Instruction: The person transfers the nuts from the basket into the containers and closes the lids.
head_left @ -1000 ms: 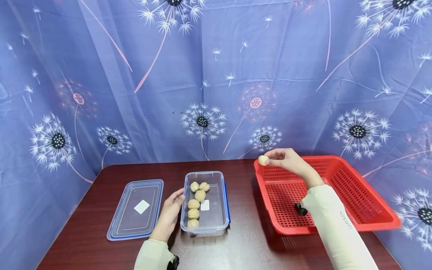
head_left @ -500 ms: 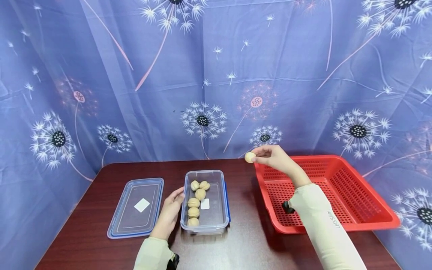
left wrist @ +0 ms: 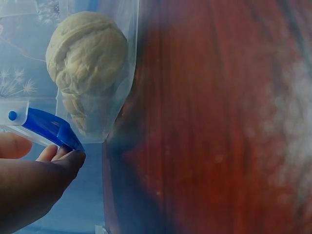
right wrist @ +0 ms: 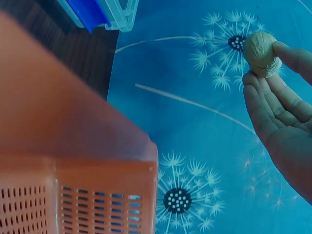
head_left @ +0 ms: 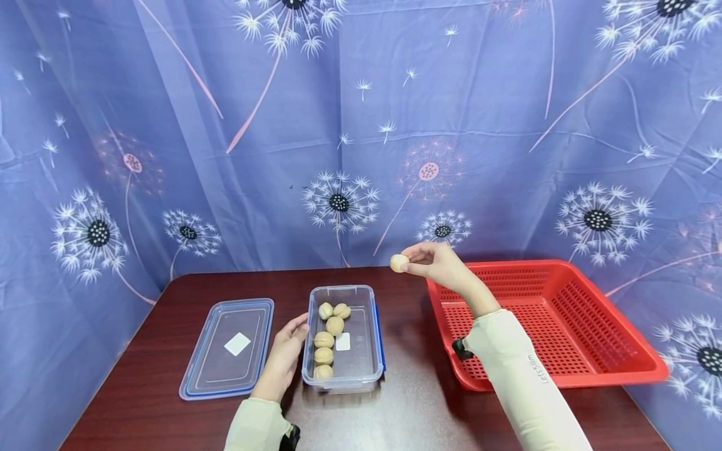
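My right hand (head_left: 437, 266) pinches a walnut (head_left: 399, 263) between thumb and fingertips, in the air left of the red basket. The right wrist view shows this walnut (right wrist: 262, 54) held at the fingertips against the curtain. My left hand (head_left: 284, 354) holds the left side of a clear plastic food container (head_left: 363, 360). Its fingers are bent at the container's blue side clip (left wrist: 51, 127) in the left wrist view. Several walnuts (head_left: 324, 339) lie inside, mostly along the left wall, beside a white label.
The red plastic basket (head_left: 632, 332) with slotted walls stands on the right of the dark wooden table (head_left: 412, 388). A clear lid (head_left: 217, 376) with a blue seal lies left of the container. A blue dandelion-print curtain (head_left: 383, 81) hangs behind the table.
My right hand has moved left with the walnut, from above the basket's left corner to the space between basket and container. My left hand and the container have stayed in place.
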{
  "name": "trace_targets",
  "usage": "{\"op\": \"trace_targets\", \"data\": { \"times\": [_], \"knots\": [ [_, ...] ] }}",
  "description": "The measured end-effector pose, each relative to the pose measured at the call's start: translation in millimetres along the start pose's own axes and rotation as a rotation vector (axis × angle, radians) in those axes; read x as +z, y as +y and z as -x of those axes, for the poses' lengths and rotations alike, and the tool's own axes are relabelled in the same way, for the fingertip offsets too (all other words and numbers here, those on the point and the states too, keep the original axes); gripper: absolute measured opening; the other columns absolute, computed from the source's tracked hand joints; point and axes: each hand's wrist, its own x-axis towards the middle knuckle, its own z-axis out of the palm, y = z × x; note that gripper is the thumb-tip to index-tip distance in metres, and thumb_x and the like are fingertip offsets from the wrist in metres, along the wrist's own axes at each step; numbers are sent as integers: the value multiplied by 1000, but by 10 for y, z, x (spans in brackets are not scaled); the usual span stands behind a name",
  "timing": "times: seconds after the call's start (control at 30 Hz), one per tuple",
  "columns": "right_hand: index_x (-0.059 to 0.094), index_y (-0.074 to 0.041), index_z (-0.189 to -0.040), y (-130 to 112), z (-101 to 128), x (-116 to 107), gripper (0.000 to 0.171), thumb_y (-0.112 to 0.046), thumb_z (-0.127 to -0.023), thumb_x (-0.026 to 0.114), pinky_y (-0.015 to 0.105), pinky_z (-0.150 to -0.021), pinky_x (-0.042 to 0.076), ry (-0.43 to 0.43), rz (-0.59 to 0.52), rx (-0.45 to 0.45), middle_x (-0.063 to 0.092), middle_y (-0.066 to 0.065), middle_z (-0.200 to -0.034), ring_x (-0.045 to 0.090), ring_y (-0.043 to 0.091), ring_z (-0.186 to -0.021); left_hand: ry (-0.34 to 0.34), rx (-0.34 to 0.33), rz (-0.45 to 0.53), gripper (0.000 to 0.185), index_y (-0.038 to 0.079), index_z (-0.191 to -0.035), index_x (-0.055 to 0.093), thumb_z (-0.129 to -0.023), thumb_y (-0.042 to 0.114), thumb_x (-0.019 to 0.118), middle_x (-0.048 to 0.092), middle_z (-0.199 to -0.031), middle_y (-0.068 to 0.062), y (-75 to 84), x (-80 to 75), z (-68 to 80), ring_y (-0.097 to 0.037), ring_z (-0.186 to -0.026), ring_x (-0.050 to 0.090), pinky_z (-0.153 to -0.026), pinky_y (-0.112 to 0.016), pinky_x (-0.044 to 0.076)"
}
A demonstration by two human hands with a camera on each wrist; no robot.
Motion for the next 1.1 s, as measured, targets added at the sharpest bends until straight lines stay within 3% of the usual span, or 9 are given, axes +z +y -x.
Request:
{"op": "trace_targets", "data": {
  "times": [0.5,0.73,1.1],
  "knots": [
    [67,3,-112,-87,-35,352,32,-11,-84,74,29,-83,53,-5,-43,-82,70,17,-101,67,28,-95,-5,-8,-2,41,-10,-141,36,-103,5,37,39,-142,-32,-12,-9,-3,-34,-132,36,-113,-48,28],
    [65,8,-112,-131,-51,564,31,-6,-85,72,46,-89,52,-12,-63,-116,68,23,-102,65,34,-96,-1,-8,2,41,-10,-141,37,-103,5,38,38,-144,-30,10,-5,-2,-36,-133,35,-113,-49,27],
    [67,2,-108,48,-31,897,28,-12,-85,74,33,-78,55,-36,-57,-124,70,12,-95,66,21,-86,-10,-5,4,42,-10,-141,36,-102,4,37,38,-144,-31,20,8,16,-35,-133,34,-114,-49,24]
  ]
}}
